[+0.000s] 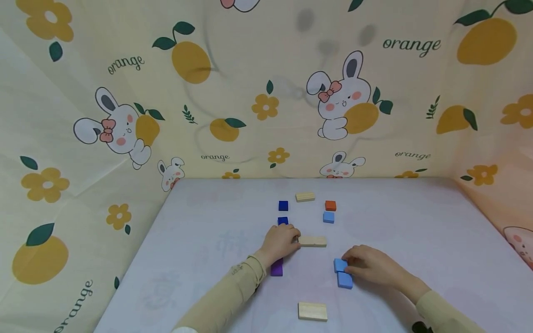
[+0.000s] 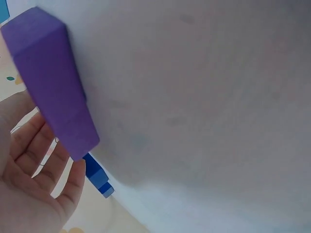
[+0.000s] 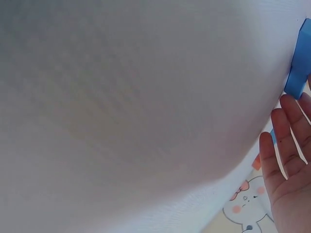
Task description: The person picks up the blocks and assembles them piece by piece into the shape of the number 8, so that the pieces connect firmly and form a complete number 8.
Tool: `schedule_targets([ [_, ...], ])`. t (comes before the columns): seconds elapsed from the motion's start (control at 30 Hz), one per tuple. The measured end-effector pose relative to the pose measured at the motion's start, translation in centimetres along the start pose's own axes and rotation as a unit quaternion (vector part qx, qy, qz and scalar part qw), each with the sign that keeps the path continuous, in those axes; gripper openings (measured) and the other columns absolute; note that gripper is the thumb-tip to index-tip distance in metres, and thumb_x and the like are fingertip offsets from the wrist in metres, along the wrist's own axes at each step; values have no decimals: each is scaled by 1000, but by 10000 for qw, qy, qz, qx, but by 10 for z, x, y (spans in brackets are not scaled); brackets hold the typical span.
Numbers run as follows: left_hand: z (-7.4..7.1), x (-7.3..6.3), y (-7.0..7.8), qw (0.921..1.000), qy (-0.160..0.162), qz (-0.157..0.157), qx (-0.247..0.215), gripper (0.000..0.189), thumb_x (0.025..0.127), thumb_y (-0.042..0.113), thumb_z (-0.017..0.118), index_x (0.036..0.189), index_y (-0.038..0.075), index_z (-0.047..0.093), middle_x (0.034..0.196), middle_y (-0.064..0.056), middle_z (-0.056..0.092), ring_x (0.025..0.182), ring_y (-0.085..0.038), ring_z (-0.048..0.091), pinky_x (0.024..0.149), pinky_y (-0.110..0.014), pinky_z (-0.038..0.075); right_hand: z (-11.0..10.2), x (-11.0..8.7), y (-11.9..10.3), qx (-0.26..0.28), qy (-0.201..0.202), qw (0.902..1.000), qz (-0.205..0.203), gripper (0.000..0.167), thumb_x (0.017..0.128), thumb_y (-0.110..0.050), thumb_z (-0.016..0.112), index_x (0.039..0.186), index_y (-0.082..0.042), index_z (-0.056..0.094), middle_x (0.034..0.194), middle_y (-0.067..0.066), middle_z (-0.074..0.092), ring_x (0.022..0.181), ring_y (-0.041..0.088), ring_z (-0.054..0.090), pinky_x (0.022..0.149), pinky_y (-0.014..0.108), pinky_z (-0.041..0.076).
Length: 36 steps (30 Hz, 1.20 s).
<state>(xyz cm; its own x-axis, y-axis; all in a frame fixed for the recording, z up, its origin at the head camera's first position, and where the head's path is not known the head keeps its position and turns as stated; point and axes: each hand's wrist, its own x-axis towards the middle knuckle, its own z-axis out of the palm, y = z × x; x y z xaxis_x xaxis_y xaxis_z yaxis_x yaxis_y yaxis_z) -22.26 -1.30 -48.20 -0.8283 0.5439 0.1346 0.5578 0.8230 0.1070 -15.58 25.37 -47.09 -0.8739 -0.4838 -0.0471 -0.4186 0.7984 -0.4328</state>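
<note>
My left hand (image 1: 280, 241) reaches over the left column of blocks and pinches the left end of a pale wooden block (image 1: 313, 242) between thumb and fingers. Purple blocks (image 1: 276, 268) lie just below that hand; the left wrist view shows them large (image 2: 58, 82), hiding the fingertips. A dark blue block (image 1: 282, 220) peeks out beyond the knuckles. On the right, my right hand (image 1: 372, 266) has thumb and index finger at the upper light blue block (image 1: 340, 265), gripping it. Another light blue block (image 1: 344, 280) sits right below it, slightly offset.
Farther back stand a second dark blue block (image 1: 283, 206), a wooden block (image 1: 305, 197), an orange block (image 1: 330, 206) and a light blue block (image 1: 328, 217). Near the front lies another wooden block (image 1: 312, 311). A patterned cloth (image 1: 266, 69) hangs behind the white table (image 1: 187, 286).
</note>
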Motion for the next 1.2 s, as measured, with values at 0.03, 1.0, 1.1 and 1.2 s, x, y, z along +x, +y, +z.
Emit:
schedule_targets([
  [0.03,0,1,0,10000,-33,-12,-6,25,80,39,70,98,22,71,91,8,69,80,-9,59,66,-23,41,0,0,0,-7,7,10000,-34,25,83,-35,67,101,-19,66,94,-13,64,80,-2,52,72,23,51],
  [1.0,-4,3,1,9999,-129,37,49,24,79,39,70,98,23,72,89,10,69,76,-7,60,64,-22,40,-3,24,4,-312,172,9993,-98,22,85,-24,66,104,-13,67,90,-10,65,78,1,58,68,23,50],
  [1.1,-5,2,1,9999,-128,54,20,24,80,38,70,98,23,72,89,10,69,75,-7,60,63,-22,39,-2,26,4,-309,210,9993,-89,22,85,-25,66,104,-13,67,89,-11,64,77,0,58,68,22,50],
  [1.2,-5,2,1,9999,-134,53,27,24,80,38,70,98,23,72,89,10,69,76,-7,60,63,-22,39,-2,27,4,-286,233,9993,-95,23,85,-25,66,104,-13,67,89,-11,64,77,-1,57,68,22,50],
])
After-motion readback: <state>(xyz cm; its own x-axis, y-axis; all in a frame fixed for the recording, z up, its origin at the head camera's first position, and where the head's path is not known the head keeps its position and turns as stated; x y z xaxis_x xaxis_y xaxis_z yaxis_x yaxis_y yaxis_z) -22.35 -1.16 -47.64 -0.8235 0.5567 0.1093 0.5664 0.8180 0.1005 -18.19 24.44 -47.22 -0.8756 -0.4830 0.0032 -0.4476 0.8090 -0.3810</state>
